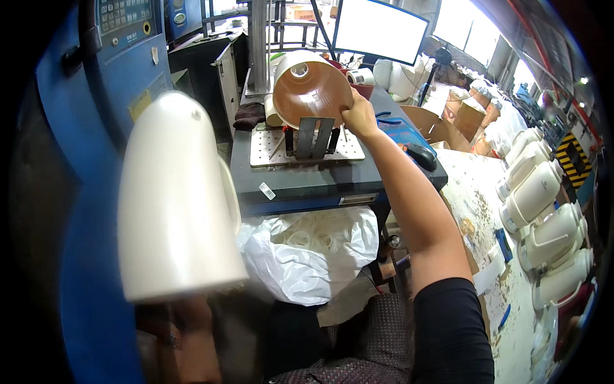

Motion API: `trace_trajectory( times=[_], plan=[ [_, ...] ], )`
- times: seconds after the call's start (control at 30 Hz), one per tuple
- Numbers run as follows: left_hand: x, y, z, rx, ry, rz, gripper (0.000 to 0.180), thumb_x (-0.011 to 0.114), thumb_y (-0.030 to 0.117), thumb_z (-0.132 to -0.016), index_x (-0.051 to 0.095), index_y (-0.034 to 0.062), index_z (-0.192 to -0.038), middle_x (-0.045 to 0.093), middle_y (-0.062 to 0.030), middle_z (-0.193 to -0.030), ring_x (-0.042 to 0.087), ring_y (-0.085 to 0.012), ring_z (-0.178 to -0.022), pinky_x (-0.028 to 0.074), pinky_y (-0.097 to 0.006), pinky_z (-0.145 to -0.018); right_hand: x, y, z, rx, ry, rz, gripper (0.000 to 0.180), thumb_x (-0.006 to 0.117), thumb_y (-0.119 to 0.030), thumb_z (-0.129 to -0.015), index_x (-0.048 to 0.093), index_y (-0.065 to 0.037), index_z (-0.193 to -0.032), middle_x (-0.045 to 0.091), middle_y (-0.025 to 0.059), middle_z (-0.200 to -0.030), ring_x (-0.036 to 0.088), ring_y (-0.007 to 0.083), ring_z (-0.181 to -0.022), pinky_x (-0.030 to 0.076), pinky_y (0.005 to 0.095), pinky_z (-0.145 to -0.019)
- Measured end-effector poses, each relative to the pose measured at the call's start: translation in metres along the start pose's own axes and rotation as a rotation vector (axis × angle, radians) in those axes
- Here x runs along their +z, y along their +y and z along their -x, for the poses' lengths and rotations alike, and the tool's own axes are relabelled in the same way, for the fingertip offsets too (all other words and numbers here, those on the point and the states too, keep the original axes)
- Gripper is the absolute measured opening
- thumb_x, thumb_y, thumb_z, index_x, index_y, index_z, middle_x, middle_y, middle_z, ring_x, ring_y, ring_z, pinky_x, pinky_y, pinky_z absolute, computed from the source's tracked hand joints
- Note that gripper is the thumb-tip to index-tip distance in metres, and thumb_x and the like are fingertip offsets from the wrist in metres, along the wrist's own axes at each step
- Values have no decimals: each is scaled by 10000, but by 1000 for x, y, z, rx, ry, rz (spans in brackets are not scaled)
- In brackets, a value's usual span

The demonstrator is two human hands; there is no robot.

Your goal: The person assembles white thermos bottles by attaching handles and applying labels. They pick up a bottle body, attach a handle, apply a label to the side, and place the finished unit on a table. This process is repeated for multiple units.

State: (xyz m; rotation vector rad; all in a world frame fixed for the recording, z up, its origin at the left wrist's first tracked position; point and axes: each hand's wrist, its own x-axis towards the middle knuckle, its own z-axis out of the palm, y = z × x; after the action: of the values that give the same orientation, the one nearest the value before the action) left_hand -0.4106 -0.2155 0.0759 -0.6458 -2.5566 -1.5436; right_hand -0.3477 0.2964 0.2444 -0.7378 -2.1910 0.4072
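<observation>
Cream plastic jug (173, 205), frame left: long axis near-vertical, dome up | left hand (192, 310): cannot tell | right hand (360, 115): pinching brown-lined cream shell (310, 96), mouth nearward

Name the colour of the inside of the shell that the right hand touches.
The shell's inside is brown, best seen in the head view.

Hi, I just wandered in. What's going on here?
One person is handling two cream pieces at once. The right hand grips the rim of a shell, which lies with its brown inside facing the person, above a perforated plate on the bench. The left hand, mostly hidden, holds up a jug with a handle. Below the bench is a white bag of pale rings; more jugs stand at right.
</observation>
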Motion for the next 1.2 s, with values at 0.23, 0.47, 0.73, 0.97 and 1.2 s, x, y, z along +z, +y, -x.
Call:
trace_trajectory(
  times=[0.23,0.47,0.73,0.97,1.2],
  plan=[
    [11,-52,57,-183,141,465,641,591,334,-921,356,-28,-1395,421,-128,-1412,398,-254,-1311,295,-405,-1112,-71,-57,112,-191,65,-257,923,774,-357,-760,268,-53,-1469,516,196,-1311,533,323,-1167,429,408,-984],
    [46,29,51,-164,-91,731,621,550,365,-935,374,-11,-1397,433,-129,-1411,414,-260,-1304,313,-408,-1100,-116,-73,375,-81,-197,-733,679,670,-152,-865,357,-104,-1465,598,154,-1286,644,221,-1076,490,333,-950],
    [108,156,93,-22,-550,780,605,503,401,-951,396,10,-1400,447,-130,-1411,432,-267,-1296,333,-411,-1087,-237,-24,553,-207,143,374,404,587,-177,-850,587,-213,-1253,680,69,-1070,680,229,-853,548,347,-700],
    [117,208,160,33,-726,794,597,462,431,-965,414,27,-1402,459,-132,-1410,449,-273,-1289,351,-414,-1075,-506,-128,823,1569,326,697,440,612,-457,-882,697,-26,-904,694,140,-807,681,263,-731,527,392,-668],
    [140,215,124,-19,-815,767,596,421,462,-979,433,45,-1404,471,-133,-1409,465,-279,-1282,369,-416,-1063,-419,-172,1145,2127,111,267,1144,895,-296,-543,279,-52,-1475,425,235,-1430,405,349,-1334,349,382,-1090]
  ],
)
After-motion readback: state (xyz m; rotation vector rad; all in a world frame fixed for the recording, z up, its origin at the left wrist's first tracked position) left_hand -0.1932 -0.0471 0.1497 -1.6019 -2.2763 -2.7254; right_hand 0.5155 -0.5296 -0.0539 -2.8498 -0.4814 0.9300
